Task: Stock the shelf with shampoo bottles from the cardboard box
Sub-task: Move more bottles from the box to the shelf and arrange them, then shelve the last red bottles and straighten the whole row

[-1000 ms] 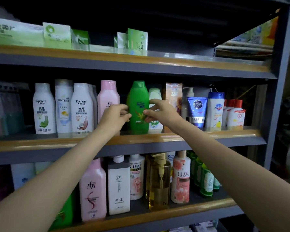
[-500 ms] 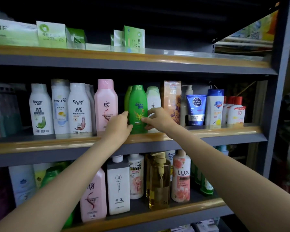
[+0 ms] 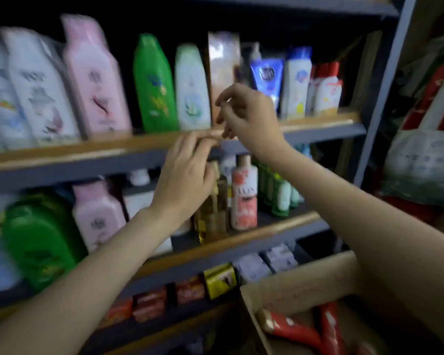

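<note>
The green shampoo bottle stands upright on the middle shelf, between a pink bottle and a pale green bottle. My left hand hangs in front of the shelf edge, below the bottles, fingers loosely spread and holding nothing. My right hand is just right of the pale green bottle, fingers curled and apart, with nothing in it. The cardboard box sits at the bottom right, with red bottles lying inside. The whole view is motion-blurred.
White bottles fill the left of the middle shelf; a blue tube and red-capped bottles stand at its right. The lower shelf holds pink, green and amber bottles. Small soap packs line the shelf below. A white bag hangs right of the upright.
Both hands have let go of the green bottle and drawn back from it. The view has swung down and right, bringing the cardboard box into sight.
</note>
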